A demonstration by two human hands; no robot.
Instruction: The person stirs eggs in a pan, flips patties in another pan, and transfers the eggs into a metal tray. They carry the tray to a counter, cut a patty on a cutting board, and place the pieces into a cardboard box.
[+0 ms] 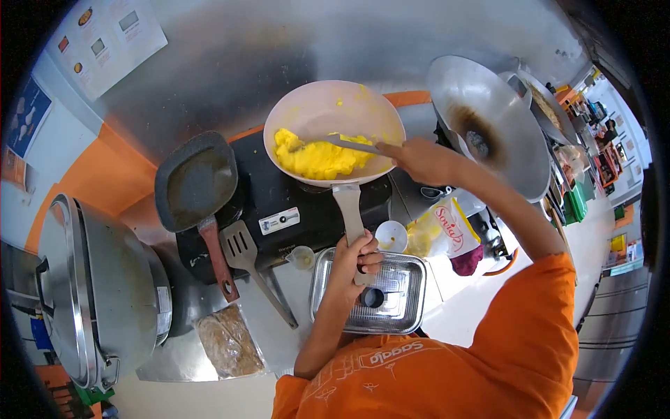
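My left hand is wrapped round the beige handle of a pale pink frying pan, which is over the black gas stove. A heap of yellow scrambled egg lies along the pan's near side, with small bits stuck to the far wall. My right hand grips a spatula from the right, its far end in the egg and partly hidden by it. Below my left hand is a rectangular metal tray. A small white cup stands just right of the pan handle.
A grey square pan sits on the left burner, a slotted turner beside it. Left is a large lidded pot; right, a big wok. A Sovia-like labelled bag, a small clear cup and a brown-filled plastic bag lie near.
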